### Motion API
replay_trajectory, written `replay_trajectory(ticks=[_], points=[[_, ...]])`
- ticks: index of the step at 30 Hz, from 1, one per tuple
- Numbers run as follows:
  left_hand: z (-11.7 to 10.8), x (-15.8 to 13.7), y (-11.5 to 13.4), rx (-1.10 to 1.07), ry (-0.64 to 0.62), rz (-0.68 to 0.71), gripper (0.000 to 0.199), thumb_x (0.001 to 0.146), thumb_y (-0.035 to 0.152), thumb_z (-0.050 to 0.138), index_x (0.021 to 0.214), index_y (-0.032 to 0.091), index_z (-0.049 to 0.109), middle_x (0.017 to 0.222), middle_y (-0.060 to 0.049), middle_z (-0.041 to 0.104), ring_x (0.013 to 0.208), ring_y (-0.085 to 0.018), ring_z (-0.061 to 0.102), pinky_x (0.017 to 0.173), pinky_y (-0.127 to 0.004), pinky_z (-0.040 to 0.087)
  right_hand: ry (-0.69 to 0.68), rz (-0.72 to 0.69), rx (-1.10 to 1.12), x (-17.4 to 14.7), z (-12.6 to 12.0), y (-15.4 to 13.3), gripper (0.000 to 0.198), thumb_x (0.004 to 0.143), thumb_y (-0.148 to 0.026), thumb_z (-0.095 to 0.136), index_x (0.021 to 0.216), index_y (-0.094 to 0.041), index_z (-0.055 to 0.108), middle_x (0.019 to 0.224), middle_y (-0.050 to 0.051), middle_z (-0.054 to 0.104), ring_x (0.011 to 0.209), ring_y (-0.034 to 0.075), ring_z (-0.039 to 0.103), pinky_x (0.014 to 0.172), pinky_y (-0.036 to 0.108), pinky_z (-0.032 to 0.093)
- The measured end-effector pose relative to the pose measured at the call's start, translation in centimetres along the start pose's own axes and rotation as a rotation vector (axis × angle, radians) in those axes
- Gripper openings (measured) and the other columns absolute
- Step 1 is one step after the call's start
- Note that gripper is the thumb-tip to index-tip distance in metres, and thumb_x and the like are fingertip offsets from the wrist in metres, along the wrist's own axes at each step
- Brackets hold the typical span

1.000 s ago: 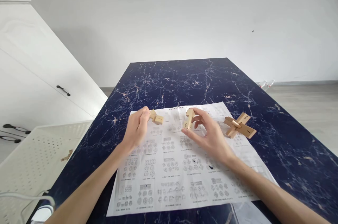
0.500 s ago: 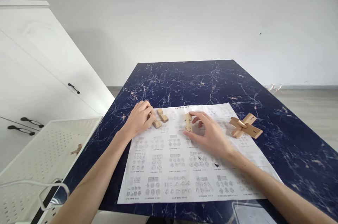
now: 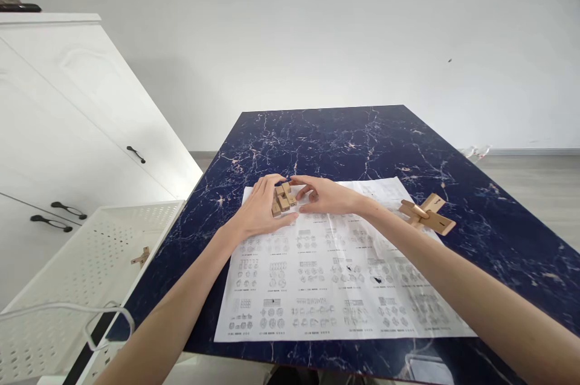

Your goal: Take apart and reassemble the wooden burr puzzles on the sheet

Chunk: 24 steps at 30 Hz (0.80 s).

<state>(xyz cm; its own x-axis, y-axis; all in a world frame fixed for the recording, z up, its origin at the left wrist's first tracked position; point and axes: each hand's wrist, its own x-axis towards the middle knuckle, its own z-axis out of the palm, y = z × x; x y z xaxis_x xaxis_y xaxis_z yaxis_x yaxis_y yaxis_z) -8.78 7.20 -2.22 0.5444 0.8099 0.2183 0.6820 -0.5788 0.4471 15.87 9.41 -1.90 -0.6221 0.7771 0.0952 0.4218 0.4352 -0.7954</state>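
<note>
Several notched wooden puzzle pieces lie grouped side by side on a printed paper sheet, between my two hands. My left hand curves around their left side, fingers at the far end and thumb at the near end. From the right, my right hand has its index finger and thumb at the two ends of the rightmost piece; its other fingers are curled. To the right stands an assembled wooden cross puzzle with marks on its arms, partly over the sheet's edge.
The sheet lies on a dark blue marble-patterned table. At left are a white perforated basket with a wooden cross piece inside, a white cable and a white cabinet. A clear plastic item is at the near edge.
My right hand has moved left with its wooden piece and set it against the others. My left hand has opened from a curled shape and now spans the group. The view has shifted slightly.
</note>
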Motion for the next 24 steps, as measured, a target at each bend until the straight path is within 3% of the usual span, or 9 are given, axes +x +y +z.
replay_trajectory(ticks=[3, 5, 8, 14, 18, 21, 24], points=[[0.4, 0.1, 0.2, 0.02, -0.006, 0.003, 0.072, 0.093, 0.058, 0.071, 0.151, 0.027, 0.042, 0.154, -0.017, 0.048, 0.143, -0.039, 0.047, 0.119, -0.059, 0.042, 0.056, -0.01, 0.027, -3.0, -0.2, -0.6, 0.067, 0.095, -0.024, 0.068, 0.159, -0.028, 0.048, 0.155, 0.013, 0.063, 0.123, 0.026, 0.074, 0.092, 0.042, 0.067], [0.7, 0.2, 0.2, 0.023, -0.012, 0.02, 0.06, 0.098, 0.056, 0.066, 0.149, 0.029, 0.049, 0.153, -0.014, 0.049, 0.143, -0.037, 0.047, 0.12, -0.057, 0.041, 0.131, 0.006, -0.024, -6.0, -0.2, -1.4, 0.059, 0.098, -0.029, 0.067, 0.155, -0.029, 0.053, 0.148, 0.012, 0.068, 0.119, 0.027, 0.075, 0.096, 0.048, 0.066], [1.0, 0.1, 0.1, 0.013, -0.012, 0.028, 0.045, 0.102, 0.053, 0.062, 0.14, 0.029, 0.059, 0.147, -0.011, 0.054, 0.139, -0.035, 0.048, 0.119, -0.055, 0.041, 0.23, 0.058, -0.056, -11.2, 0.5, -3.1, 0.05, 0.101, -0.035, 0.065, 0.15, -0.03, 0.058, 0.133, 0.011, 0.076, 0.103, 0.026, 0.079, 0.088, 0.048, 0.069], [1.2, 0.1, -0.1, 0.022, 0.011, -0.004, 0.038, 0.103, 0.049, 0.061, 0.134, 0.027, 0.062, 0.139, -0.01, 0.058, 0.132, -0.032, 0.052, 0.117, -0.051, 0.044, 0.287, 0.15, -0.06, -19.0, 3.3, -4.9, 0.031, 0.104, -0.033, 0.061, 0.134, -0.031, 0.066, 0.118, 0.007, 0.078, 0.098, 0.025, 0.077, 0.085, 0.044, 0.068], [0.8, -0.7, -0.6, 0.057, 0.062, -0.069, 0.041, 0.101, 0.05, 0.063, 0.134, 0.027, 0.062, 0.137, -0.011, 0.058, 0.131, -0.034, 0.052, 0.115, -0.052, 0.045, 0.316, 0.16, -0.039, -20.9, 4.1, -4.5, 0.025, 0.104, -0.031, 0.061, 0.129, -0.031, 0.068, 0.117, 0.007, 0.078, 0.095, 0.026, 0.076, 0.081, 0.043, 0.068], [0.2, -2.0, -1.4, 0.108, 0.135, -0.139, 0.041, 0.099, 0.051, 0.064, 0.131, 0.025, 0.064, 0.132, -0.012, 0.058, 0.13, -0.036, 0.051, 0.116, -0.055, 0.042, 0.347, 0.163, 0.01, -21.0, 4.2, -3.9, 0.024, 0.105, -0.033, 0.059, 0.127, -0.029, 0.069, 0.114, 0.008, 0.079, 0.092, 0.025, 0.076, 0.071, 0.038, 0.066], [-0.2, -3.4, -2.3, 0.173, 0.218, -0.226, 0.04, 0.098, 0.05, 0.064, 0.127, 0.023, 0.065, 0.125, -0.013, 0.058, 0.124, -0.037, 0.051, 0.115, -0.06, 0.039, 0.368, 0.15, 0.033, -20.7, 4.3, -3.7, 0.023, 0.105, -0.033, 0.059, 0.125, -0.027, 0.07, 0.112, 0.009, 0.079, 0.09, 0.025, 0.076, 0.072, 0.039, 0.066]])
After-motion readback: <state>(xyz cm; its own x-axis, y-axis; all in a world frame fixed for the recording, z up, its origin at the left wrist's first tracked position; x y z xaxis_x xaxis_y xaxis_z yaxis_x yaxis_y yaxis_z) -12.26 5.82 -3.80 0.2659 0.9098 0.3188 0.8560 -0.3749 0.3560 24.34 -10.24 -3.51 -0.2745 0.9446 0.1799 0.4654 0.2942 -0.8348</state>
